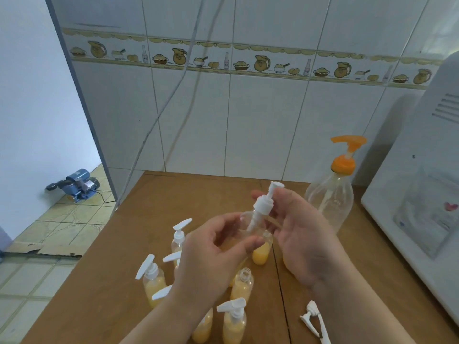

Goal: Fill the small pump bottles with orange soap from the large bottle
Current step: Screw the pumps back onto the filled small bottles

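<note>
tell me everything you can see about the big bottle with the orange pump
The large bottle stands upright at the back right of the wooden table, near the tiled wall and beside a white appliance. Its body is clear plastic and looks nearly empty; a pale dip tube shows inside. An orange collar and orange pump head, on a pale stem, top it. Neither hand touches it; the right hand is in front, hiding its base.

Your left hand (213,247) hides much of the small bottle (248,224) you hold, perhaps empty, and the bottom edge cuts off the nearest filled bottles (233,324).
</note>
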A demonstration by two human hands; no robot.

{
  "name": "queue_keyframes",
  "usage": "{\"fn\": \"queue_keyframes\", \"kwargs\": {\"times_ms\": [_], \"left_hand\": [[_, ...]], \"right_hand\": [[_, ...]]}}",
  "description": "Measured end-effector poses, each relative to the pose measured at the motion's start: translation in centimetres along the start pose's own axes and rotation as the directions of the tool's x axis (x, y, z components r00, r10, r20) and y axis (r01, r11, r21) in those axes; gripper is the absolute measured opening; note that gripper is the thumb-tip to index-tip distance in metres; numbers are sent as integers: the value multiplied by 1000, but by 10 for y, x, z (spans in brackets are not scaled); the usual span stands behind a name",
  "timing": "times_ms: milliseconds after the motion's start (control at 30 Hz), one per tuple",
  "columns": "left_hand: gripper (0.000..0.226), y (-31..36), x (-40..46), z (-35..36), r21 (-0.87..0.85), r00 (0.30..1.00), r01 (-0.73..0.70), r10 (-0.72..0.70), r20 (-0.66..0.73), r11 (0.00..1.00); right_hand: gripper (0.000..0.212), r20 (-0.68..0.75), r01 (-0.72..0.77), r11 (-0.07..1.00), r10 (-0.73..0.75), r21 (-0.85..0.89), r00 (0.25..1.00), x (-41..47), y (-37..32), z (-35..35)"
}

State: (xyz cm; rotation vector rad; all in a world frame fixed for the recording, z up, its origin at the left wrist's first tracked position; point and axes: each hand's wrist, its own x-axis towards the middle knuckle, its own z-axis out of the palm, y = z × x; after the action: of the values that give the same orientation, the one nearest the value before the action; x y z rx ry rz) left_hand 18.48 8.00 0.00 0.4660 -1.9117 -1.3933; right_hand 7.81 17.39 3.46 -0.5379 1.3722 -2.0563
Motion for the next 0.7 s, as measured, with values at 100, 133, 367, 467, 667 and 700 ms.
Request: {"fn": "queue_keyframes", "kwargs": {"times_ms": [100, 133, 367, 467, 667, 700], "left_hand": [[42, 2, -1, 0, -12, 1000, 18, -18, -3, 1000], [42, 2, -1, 0, -10, 1000, 16, -16, -4, 1000], [39, 4, -2, 0, -7, 1000, -2, 2, 14, 1000], [43, 4, -1, 0, -44, 999, 20, -18, 32, 999], [45, 4, -3, 1, -25, 997, 26, -24, 73, 999], [46, 4, -3, 1, -38, 996, 44, -42, 75, 998]], "right_hand": [[33, 7, -21, 998, 20, 60, 1000, 2, 0, 0], [39, -4, -12, 999, 12, 38, 1000, 2, 0, 0], [62, -5, 19, 999, -19, 45, 1000, 0, 0, -4], [51, 66, -43, 998, 40, 47, 997, -2, 0, -6], [49, 38, -51, 999, 51, -8, 998, -6, 3, -4], [36, 53, -69, 998, 68, 5, 996, -7, 1, -5]]}}
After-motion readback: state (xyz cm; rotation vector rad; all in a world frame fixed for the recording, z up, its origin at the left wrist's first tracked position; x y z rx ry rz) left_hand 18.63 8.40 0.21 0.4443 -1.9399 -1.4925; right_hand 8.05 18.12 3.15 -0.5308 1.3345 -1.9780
